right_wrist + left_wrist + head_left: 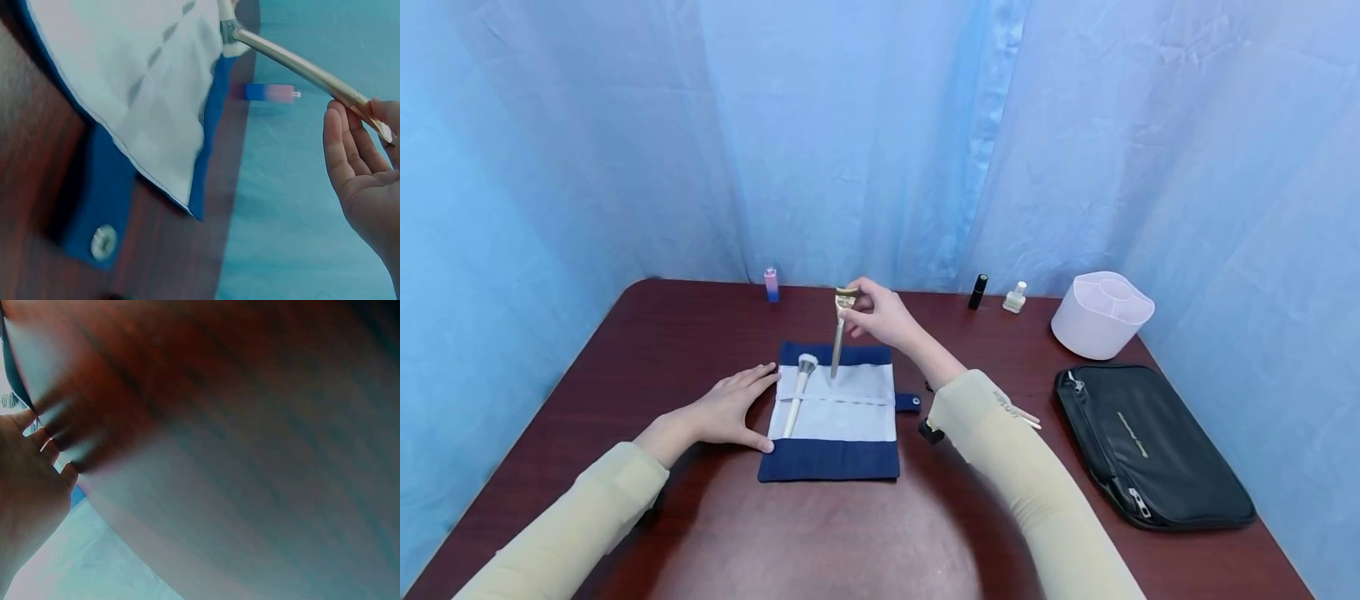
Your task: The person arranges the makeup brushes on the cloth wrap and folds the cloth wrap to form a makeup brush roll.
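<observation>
A navy-and-white brush roll (850,421) lies unfolded on the table. A white-handled makeup brush (797,400) sits in its left part, bristles toward the back. Above the roll, my right hand (883,317) pinches a gold makeup brush (837,346) near its head, the handle pointing down. In the right wrist view, the gold handle (300,65) slants past the white brush's bristles. My left hand (730,408) rests at the roll's left edge, fingers spread and thumb by the lower left corner. The left wrist view shows only part of that hand (31,481).
A pink-and-blue tube (772,285) stands at the back, with a black tube (977,292) and a nail polish bottle (1015,297) farther right. A white organizer (1097,321) and a black zip case (1150,446) occupy the right side. Pale sticks (1028,419) lie partly behind my right sleeve.
</observation>
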The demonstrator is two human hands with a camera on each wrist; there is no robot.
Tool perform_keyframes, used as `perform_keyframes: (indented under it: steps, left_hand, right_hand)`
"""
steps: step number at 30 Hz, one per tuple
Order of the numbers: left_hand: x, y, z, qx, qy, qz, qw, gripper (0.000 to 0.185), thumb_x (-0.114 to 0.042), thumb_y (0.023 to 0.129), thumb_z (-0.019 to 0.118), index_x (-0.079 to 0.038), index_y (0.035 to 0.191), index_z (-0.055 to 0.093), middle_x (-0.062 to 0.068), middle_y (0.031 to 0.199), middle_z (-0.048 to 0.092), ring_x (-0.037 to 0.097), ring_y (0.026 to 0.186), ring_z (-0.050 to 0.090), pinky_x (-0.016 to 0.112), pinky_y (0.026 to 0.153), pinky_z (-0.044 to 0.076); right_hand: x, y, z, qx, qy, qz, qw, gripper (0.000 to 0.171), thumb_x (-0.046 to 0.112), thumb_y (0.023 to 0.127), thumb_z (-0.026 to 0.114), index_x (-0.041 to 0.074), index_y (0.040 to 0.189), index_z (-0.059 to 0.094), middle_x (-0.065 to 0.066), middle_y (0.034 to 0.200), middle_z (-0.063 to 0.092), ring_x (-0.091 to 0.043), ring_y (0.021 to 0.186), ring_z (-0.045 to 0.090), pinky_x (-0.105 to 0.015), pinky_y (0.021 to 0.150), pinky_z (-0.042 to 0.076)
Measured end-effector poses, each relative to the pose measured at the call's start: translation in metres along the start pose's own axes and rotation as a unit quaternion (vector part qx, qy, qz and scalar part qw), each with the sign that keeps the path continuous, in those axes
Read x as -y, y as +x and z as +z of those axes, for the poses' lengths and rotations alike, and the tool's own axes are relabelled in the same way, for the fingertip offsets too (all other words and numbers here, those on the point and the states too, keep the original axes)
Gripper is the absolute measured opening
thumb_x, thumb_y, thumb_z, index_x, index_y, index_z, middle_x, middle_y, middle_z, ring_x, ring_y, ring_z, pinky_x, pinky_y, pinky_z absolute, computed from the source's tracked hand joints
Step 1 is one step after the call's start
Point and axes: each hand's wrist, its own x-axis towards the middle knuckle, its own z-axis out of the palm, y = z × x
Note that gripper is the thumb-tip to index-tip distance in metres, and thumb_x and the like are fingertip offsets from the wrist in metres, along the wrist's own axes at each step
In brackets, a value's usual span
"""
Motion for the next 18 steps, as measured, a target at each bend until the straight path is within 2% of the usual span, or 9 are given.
perform_keyframes:
  steps: [3,11,18]
  left_hand:
    - [-0.001,-0.001,0.001,0.001,0.003,0.002,1.0,0.117,-0.075,0.063,0.067,-0.008,0.15,0.025,0.014,0.156,0.018,0.036,0.142,0.018,0.062,0.108,0.019]
    - [-0.003,-0.002,-0.001,-0.002,0.005,0.003,1.0,0.115,-0.073,0.065,0.068,-0.006,0.149,0.026,0.016,0.156,0.019,0.038,0.141,0.018,0.063,0.108,0.019]
    - [-0.006,-0.003,-0.003,0.004,0.0,-0.001,1.0,0.114,-0.071,0.065,0.069,-0.006,0.149,0.027,0.016,0.156,0.019,0.038,0.141,0.018,0.062,0.108,0.019]
  right_hand:
    - [-0.009,0.003,0.008,0.004,-0.001,0.008,1.0,0.028,0.019,0.093,0.061,0.014,0.119,0.054,-0.01,0.095,0.07,-0.031,0.082,0.068,-0.048,0.073,0.055]
    - [-0.022,0.013,0.026,0.013,0.02,0.046,0.999,0.031,0.017,0.094,0.059,0.013,0.123,0.051,-0.012,0.094,0.07,-0.027,0.078,0.068,-0.046,0.075,0.055]
    - [-0.03,0.012,0.039,0.03,0.042,0.071,0.996,0.032,0.012,0.094,0.058,0.01,0.124,0.047,-0.016,0.094,0.068,-0.033,0.077,0.067,-0.042,0.07,0.056]
